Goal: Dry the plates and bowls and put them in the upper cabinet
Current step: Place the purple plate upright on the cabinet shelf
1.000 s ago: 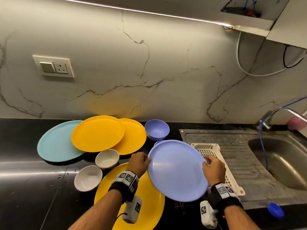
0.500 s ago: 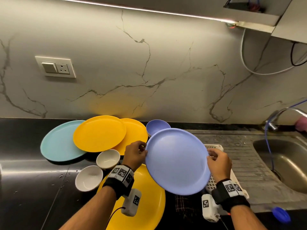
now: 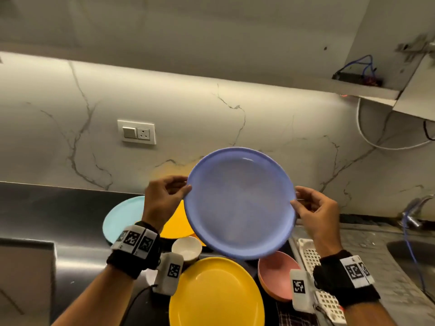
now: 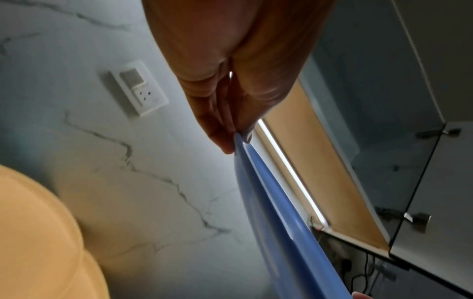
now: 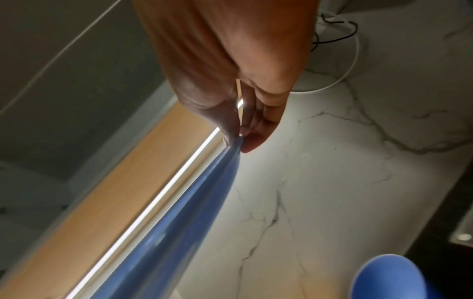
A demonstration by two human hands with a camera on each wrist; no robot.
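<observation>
One blue plate (image 3: 240, 203) is up off the counter, pinched at opposite rims by the left hand (image 3: 162, 198) and the right hand (image 3: 317, 210), below the upper cabinet (image 3: 211, 24). Beneath the blue plate wait yellow plates (image 3: 216, 292), a teal plate (image 3: 122, 217), and bowls (image 3: 275, 274); most of the job appears left.
</observation>
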